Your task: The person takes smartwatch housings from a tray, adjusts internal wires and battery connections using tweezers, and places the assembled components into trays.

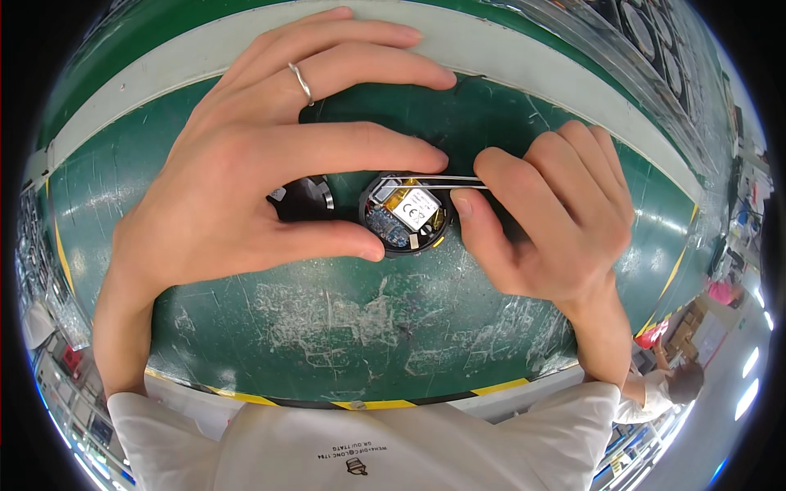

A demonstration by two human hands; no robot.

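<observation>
An opened round black watch case (391, 248) lies on the green work surface, its inside facing up. Within it show a circuit board, amber tape and a silvery-white battery (416, 209). My left hand (237, 164), a ring on one finger, steadies the case between thumb and index finger; its other fingers stretch out above. Pinched in my right hand (557, 213) is a pair of metal tweezers (458, 182). The tips reach over the upper left of the case, by a small grey part; whether they grip it I cannot tell. A second round black part (304, 199) sits partly hidden beneath my left palm.
The scratched green work surface (344, 327) has black-and-yellow tape (377, 404) along its near edge. A pale strip (524, 61) borders the far side, with clear trays of round parts (647, 37) beyond at right. Another person (667, 385) is in the background at lower right.
</observation>
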